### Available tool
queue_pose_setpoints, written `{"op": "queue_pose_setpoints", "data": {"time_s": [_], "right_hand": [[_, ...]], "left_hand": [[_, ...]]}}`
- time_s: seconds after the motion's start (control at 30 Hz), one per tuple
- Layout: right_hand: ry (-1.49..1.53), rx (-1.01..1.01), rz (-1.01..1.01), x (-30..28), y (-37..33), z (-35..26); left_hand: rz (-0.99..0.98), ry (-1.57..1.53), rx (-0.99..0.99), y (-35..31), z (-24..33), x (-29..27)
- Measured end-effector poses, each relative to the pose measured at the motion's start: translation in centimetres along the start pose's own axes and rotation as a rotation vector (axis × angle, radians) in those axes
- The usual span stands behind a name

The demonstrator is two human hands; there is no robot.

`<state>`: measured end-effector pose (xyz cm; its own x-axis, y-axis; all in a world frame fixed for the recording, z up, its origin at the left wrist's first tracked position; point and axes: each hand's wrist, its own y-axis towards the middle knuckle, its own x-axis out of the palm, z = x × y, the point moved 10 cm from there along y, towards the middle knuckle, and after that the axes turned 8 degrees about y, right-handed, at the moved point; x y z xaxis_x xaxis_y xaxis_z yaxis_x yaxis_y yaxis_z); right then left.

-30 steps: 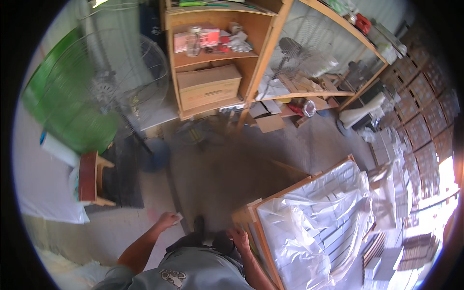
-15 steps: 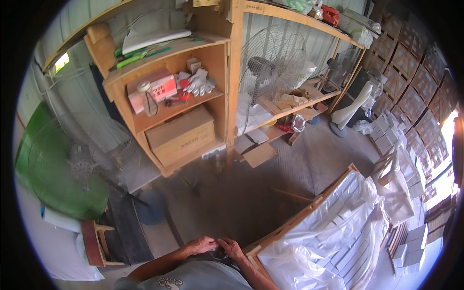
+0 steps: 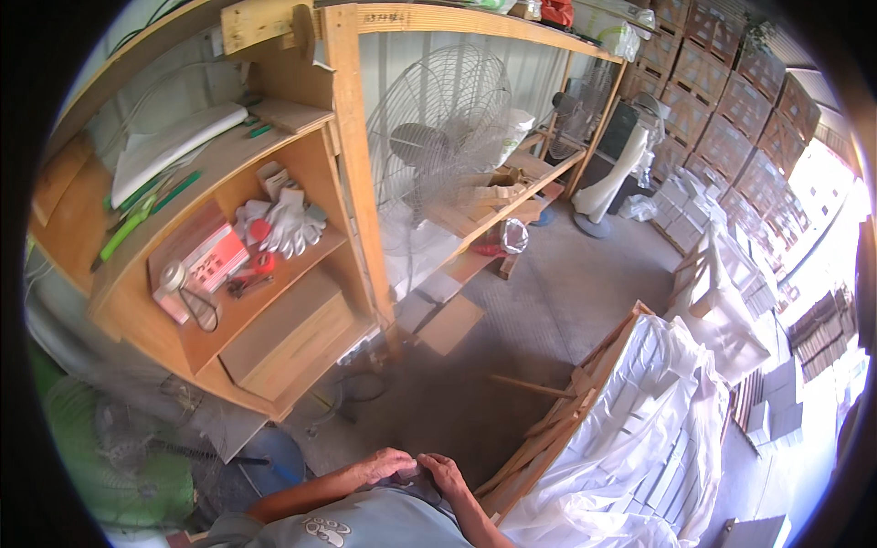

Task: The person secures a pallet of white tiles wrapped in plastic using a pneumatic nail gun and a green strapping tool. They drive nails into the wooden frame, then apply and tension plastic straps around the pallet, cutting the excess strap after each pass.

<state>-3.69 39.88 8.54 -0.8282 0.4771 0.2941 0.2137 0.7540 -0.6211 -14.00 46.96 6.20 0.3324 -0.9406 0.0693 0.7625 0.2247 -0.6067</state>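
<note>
At the lower middle, close in front of my shirt, my left hand [image 3: 388,464] and my right hand [image 3: 442,472] are held nearly together. The fingers of both are curled in a pinch. A small greyish piece seems to show at the left fingertips, too small and blurred to name. What the right fingers hold, if anything, is hidden. Neither hand touches the shelves or the crate.
Ahead on the left stands a wooden shelf [image 3: 356,183] with white gloves [image 3: 290,230], a red-and-white box [image 3: 203,251] and a cardboard box [image 3: 290,331]. A large fan [image 3: 429,137] stands beside it. Right, plastic sheeting [image 3: 630,411] covers a wooden crate of pale blocks.
My view has swung and come nearer the shelf, which now sits further left and larger. Both hands stay together at my waist, their fingertips slightly more apart.
</note>
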Motion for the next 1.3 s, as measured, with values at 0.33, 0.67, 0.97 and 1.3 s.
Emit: {"op": "queue_pose_setpoints", "data": {"time_s": [0.33,0.67,0.97,1.3], "right_hand": [[0.391,-0.09,0.18,-3.8,4.9,-4.8],[0.362,-0.151,0.275,-14.8,12.1,-15.4],[0.279,-0.16,0.259,-24.9,18.4,-27.5],[0.593,-0.181,0.608,-37.2,23.8,-30.0]], "left_hand": [[-0.145,0.075,0.008,8.2,7.6,-4.1],[-0.262,0.201,-0.098,23.5,16.2,-3.9],[-0.219,0.049,-0.137,34.5,27.4,-2.8],[0.051,0.143,0.057,50.8,39.1,-8.2]]}}
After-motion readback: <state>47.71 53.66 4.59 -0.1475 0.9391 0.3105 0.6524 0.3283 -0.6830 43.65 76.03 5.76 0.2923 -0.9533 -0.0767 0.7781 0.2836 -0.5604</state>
